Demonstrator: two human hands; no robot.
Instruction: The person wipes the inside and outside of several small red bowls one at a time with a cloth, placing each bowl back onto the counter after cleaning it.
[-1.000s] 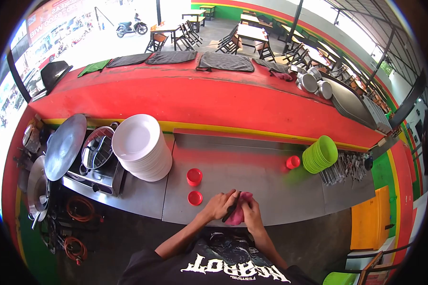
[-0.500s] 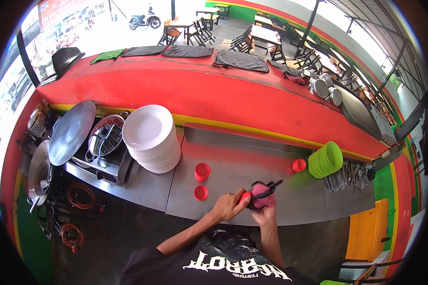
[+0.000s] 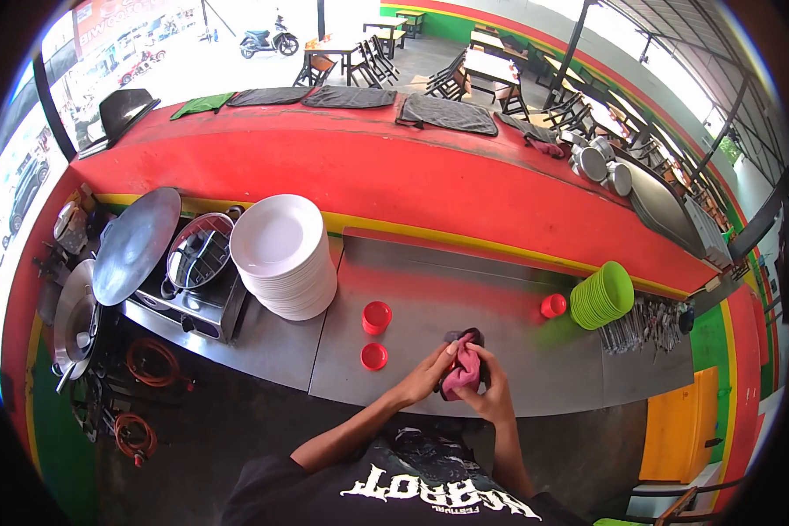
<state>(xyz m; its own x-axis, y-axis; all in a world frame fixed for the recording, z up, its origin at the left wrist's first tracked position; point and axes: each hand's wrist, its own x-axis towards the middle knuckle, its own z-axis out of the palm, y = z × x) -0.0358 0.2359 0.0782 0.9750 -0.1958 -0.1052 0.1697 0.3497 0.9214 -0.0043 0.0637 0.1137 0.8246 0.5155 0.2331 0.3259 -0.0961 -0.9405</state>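
A pink and dark cloth [image 3: 463, 372] is bunched between my two hands, above the front edge of the steel counter [image 3: 517, 351]. My left hand [image 3: 424, 375] is closed on its left side, thumb pointing up along the folds. From the right, my right hand [image 3: 493, 394] wraps its fingers round the same cloth. Whatever the folds may enclose is hidden. Left of my hands, a red cup [image 3: 377, 317] stands on the counter, with another small red cup [image 3: 373, 357] just in front of it.
A tall stack of white plates [image 3: 277, 237] stands left, beside a stove with a lidded pan [image 3: 198, 254]. To the right are a red cup [image 3: 552, 305], stacked green bowls [image 3: 601, 296] and a heap of cutlery [image 3: 644, 326]. A red ledge [image 3: 368, 167] runs behind the counter.
The red cup that showed in my left hand is now out of sight. My right hand has turned inward, and both hands now close round the bunched cloth.
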